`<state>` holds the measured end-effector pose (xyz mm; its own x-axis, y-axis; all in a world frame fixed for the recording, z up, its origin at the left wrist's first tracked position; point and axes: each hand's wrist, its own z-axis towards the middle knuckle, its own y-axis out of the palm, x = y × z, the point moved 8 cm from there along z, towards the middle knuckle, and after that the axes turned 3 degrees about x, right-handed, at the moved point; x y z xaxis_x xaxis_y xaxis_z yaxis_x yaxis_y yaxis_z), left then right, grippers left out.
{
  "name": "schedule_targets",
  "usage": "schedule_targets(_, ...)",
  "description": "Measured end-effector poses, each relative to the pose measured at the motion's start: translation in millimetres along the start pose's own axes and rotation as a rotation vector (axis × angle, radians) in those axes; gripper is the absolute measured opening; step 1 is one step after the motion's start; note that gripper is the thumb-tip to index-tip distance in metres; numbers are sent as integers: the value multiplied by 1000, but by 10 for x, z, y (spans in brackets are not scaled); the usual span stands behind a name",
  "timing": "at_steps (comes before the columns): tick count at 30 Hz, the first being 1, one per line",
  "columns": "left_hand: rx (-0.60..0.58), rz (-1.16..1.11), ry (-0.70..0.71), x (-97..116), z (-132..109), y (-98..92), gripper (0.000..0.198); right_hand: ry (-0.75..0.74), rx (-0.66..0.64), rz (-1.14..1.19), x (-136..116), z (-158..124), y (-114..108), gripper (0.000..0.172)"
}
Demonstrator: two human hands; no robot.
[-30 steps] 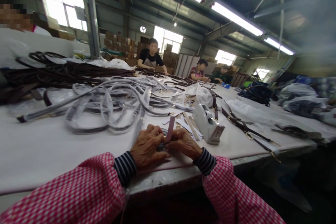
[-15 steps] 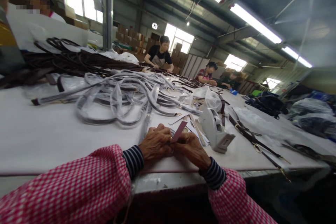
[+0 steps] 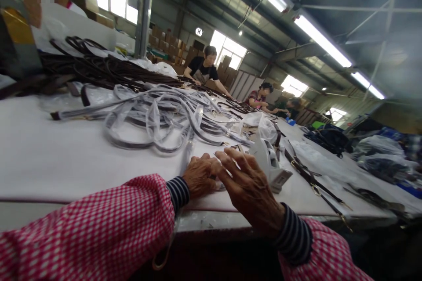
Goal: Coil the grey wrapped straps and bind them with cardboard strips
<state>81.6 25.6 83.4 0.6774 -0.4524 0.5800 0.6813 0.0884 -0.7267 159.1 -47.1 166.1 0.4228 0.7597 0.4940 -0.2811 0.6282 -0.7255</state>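
Near the table's front edge my left hand (image 3: 199, 176) is closed, its fingers curled on what looks like the end of a plastic-wrapped strap; a bit of clear plastic shows by its fingertips. My right hand (image 3: 249, 184) is raised just beside it, fingers spread and holding nothing visible, with the fingertips close to my left hand. Behind my left hand lies a tangle of straps in clear plastic sleeves (image 3: 154, 140). A white tape dispenser (image 3: 280, 178) stands just beyond my right hand, partly hidden by it. A thin cord (image 3: 161, 264) hangs below the table edge.
Dark brown straps (image 3: 108, 70) are heaped at the far left. More brown straps with metal clasps (image 3: 314, 189) lie on the right of the white table (image 3: 66, 153). Plastic-covered bundles (image 3: 379, 151) sit at the far right. Several co-workers (image 3: 206, 68) are around the table.
The pink strip held between my hands is no longer visible. My right hand has lifted and spread its fingers; my left stays low and closed. The view has shifted slightly.
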Motion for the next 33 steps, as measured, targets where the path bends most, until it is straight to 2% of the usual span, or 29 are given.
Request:
schedule_targets(4,2,36,-1,25,-3,-4,8,-48,-210,-105,63,64,315,11)
schedule_targets(6,-10,37,12,35,11,1,14,-44,-226,-110,83,29,377,11)
schedule_targets(9,-20,27,13,25,27,6,13,-25,-221,-102,69,-36,390,11)
schedule_targets(15,-14,27,8,-14,24,22,18,50,-335,13,59,-107,521,9)
schedule_targets(18,-15,32,10,-11,18,23,17,82,-300,33,78,-119,544,13)
schedule_targets(23,-15,55,18,43,5,6,19,134,-132,65,91,-162,508,19)
schedule_targets(28,-59,67,31,79,2,6,14,286,-28,226,183,-260,547,20)
schedule_targets(33,-96,50,6,62,17,11,10,482,-51,437,322,-393,722,18)
